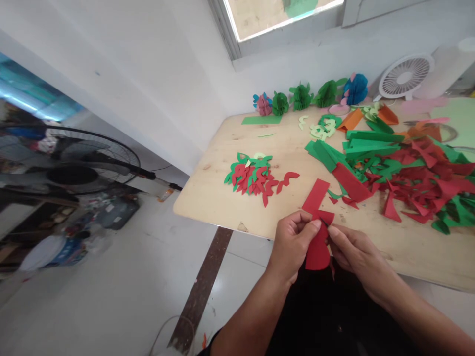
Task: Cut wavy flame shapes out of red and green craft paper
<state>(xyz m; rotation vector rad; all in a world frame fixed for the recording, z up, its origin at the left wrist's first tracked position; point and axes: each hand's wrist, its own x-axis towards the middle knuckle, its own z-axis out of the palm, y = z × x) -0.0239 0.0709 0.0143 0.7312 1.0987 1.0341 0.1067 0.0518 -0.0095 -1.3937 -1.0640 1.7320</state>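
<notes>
My left hand (297, 240) is closed on a piece of red paper (318, 252), pinching it between thumb and fingers near the table's front edge. The paper's lower part hangs down with a rounded, cut-looking outline. On its right side my right hand (351, 244) is closed round a pair of scissors (324, 222); only the dark blades show, against the paper's upper part, and the handles are hidden in the fingers. A red paper strip (316, 195) lies on the table just beyond my left hand. To the left is a pile of curved red and green cutouts (252, 177).
Red paper scraps (430, 173) and folded green strips (371, 143) cover the table's right side. Green honeycomb paper figures (301, 97) stand along the wall. A small white fan (406, 76) sits at the back right; a large black fan (74, 173) is left of the table (208, 198).
</notes>
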